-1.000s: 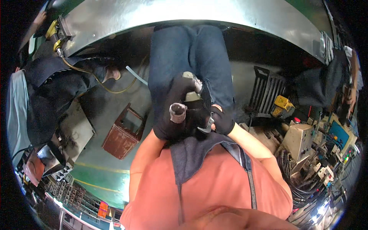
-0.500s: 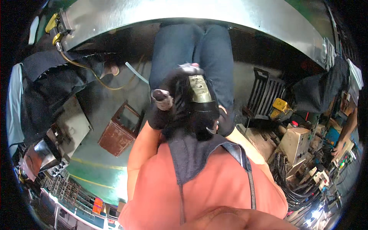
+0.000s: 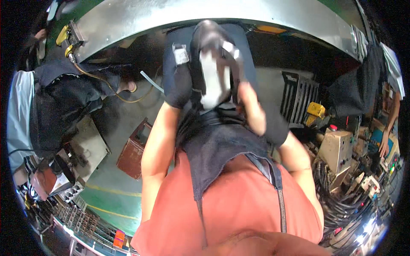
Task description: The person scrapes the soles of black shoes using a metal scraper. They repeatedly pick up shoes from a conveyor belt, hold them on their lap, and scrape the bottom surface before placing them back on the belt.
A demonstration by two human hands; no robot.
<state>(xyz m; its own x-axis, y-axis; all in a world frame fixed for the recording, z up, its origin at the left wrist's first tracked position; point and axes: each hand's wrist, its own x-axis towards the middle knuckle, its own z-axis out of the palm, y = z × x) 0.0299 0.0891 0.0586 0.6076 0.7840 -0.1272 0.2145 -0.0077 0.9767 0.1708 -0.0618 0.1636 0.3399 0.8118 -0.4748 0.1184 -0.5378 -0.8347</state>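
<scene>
My left hand [image 3: 178, 85], in a dark glove, is raised in front of me and closed around a small grey metal cylinder [image 3: 181, 53]. Just right of it a dark hand tool [image 3: 212, 70] with a pale grey body shows blurred, pointing up toward the steel workbench edge [image 3: 265, 19]. My right hand [image 3: 258, 113], in a dark glove with a pale palm, grips the tool's right side from below. Both forearms rise from my orange shirt and dark apron [image 3: 222, 149]. My blue trouser legs lie behind the hands.
A person in a dark apron [image 3: 60, 102] sits at the left beside a yellow fitting with a hose [image 3: 64, 36]. On the green floor stand a rust-brown box [image 3: 134, 149] and a black crate [image 3: 299, 98]. A beige machine box [image 3: 337, 147] and cables [image 3: 346, 205] crowd the right.
Both hands have lifted from my lap up toward the workbench edge, carrying the tool and the metal cylinder. The tool now points upward and is blurred.
</scene>
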